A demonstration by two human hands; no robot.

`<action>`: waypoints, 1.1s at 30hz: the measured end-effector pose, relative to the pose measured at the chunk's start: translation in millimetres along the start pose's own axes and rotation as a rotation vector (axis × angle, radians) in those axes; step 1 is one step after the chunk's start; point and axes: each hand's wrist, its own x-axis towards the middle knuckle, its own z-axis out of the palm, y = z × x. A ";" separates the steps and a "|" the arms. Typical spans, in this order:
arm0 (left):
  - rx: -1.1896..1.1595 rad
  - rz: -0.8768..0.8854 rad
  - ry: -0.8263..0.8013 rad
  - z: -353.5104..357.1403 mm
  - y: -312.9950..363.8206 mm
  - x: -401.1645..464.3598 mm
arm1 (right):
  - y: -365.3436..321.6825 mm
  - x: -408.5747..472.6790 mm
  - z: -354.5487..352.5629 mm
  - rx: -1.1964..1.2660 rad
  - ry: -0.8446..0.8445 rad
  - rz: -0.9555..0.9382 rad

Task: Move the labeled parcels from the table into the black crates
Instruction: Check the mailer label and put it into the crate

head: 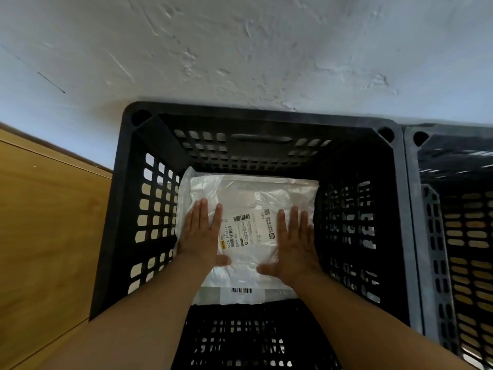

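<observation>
i've got both hands, left hand [200, 233] and right hand [294, 243], fingers flat and released, pressing the parcel [248, 209] into the black crate [128, 198], neighbour crate [453, 209] at three o'clock unfilled.

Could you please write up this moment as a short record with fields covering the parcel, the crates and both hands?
parcel: white plastic parcel with printed label, lying flat on the crate floor
crate: black crate against the wall, holding the parcel
second crate: second black crate beside it on the right, contents not visible
left hand: left hand flat on the parcel, fingers straight
right hand: right hand flat on the parcel, fingers straight
under parcel: another barcoded package showing at the near edge
</observation>
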 end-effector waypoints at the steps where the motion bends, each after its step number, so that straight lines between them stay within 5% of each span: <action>1: 0.006 -0.006 -0.014 -1.5 0.4 0.3 | 0.7 0.0 -0.9 -0.007 -0.004 -0.001; 4: 0.043 -0.011 -0.009 -5.1 4.0 -2.5 | -0.9 -1.3 -3.2 -0.043 0.008 0.001; 10: 0.151 0.252 0.062 0.7 21.8 -5.6 | -4.5 14.4 -9.2 -0.254 0.070 -0.162; 21: 0.127 0.181 -0.030 2.9 15.7 25.4 | 2.2 40.5 -0.3 -0.275 0.040 -0.182; 28: -0.001 -0.054 0.045 29.8 14.3 -26.6 | 3.4 -11.8 25.8 -0.081 0.141 -0.018; 33: 0.111 -0.005 0.011 59.1 7.9 -52.0 | 8.7 -37.9 61.3 -0.210 0.145 -0.050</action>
